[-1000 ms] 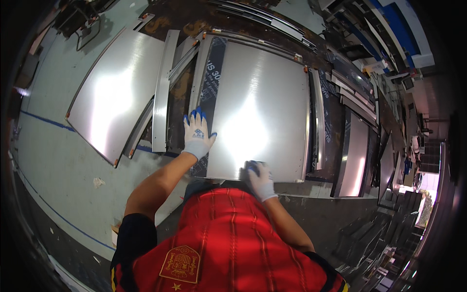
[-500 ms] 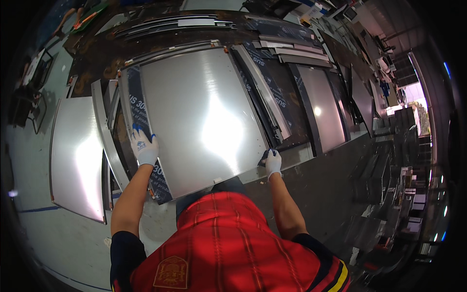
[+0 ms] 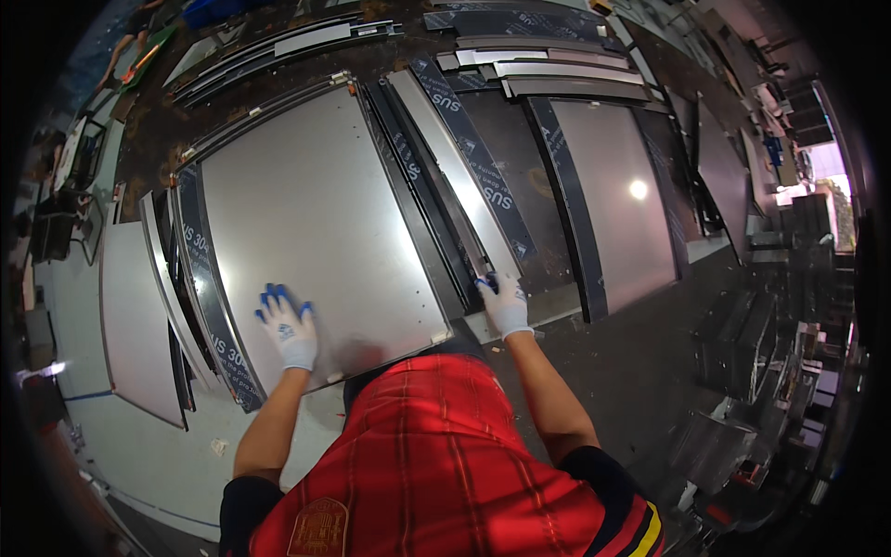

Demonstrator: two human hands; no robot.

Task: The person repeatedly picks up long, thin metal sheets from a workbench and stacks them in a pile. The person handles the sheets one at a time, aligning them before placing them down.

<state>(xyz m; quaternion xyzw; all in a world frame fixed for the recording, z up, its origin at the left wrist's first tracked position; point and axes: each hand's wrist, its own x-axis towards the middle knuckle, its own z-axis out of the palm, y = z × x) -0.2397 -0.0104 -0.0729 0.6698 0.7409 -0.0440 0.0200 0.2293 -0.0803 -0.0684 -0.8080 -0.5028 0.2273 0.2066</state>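
My left hand [image 3: 288, 327], in a white glove with blue fingertips, rests with spread fingers over the lower left part of a large brushed steel panel [image 3: 316, 223]. A dark film strip [image 3: 200, 251] with light lettering runs along that panel's left side. At the panel's right lie long dark metal strips [image 3: 422, 200] and a silver metal strip [image 3: 455, 176]. My right hand [image 3: 505, 304], gloved alike, is closed around the near end of the silver strip; its fingertips are partly hidden there.
Another steel panel [image 3: 617, 195] with dark film edges lies to the right. Stacked metal strips [image 3: 566, 70] lie beyond it, more profiles [image 3: 288, 51] at the far left. A second panel [image 3: 135, 316] stands out at the left. Dark boxes [image 3: 738, 343] sit on the right.
My left hand has moved off the film edge onto the bare steel. My right hand has gone from beside the panel's near corner to the silver strip's end. The view has turned right.
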